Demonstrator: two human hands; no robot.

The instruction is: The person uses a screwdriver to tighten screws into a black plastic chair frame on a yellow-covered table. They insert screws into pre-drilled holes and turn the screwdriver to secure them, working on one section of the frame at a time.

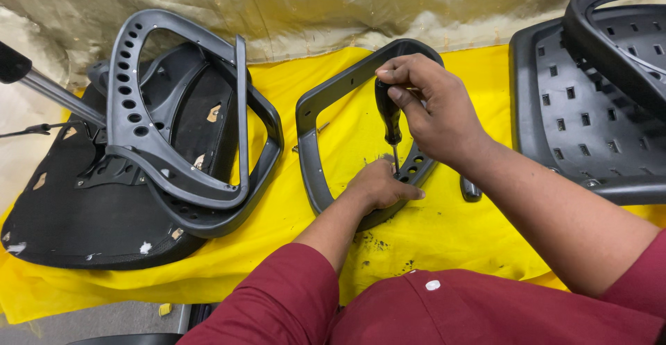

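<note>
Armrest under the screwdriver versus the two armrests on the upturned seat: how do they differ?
The single armrest lies alone, flat on the yellow cloth; the two armrests are stacked on the upturned seat. The single one is pinned by the left hand while the right hand stands a screwdriver on it; the pair is untouched. All are dark plastic loops with perforated strips.

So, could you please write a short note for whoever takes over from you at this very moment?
Right hand: gripped around the black handle of a screwdriver, held upright with its tip down at the holed part of the loose grey armrest.
Left hand: pressing that armrest down on the yellow cloth; whether it pinches a screw is hidden.
Done: two armrests lie stacked on the upturned black seat at left.
Left: whatever sits under the tip; the plastic seat shell at right is untouched.
</note>
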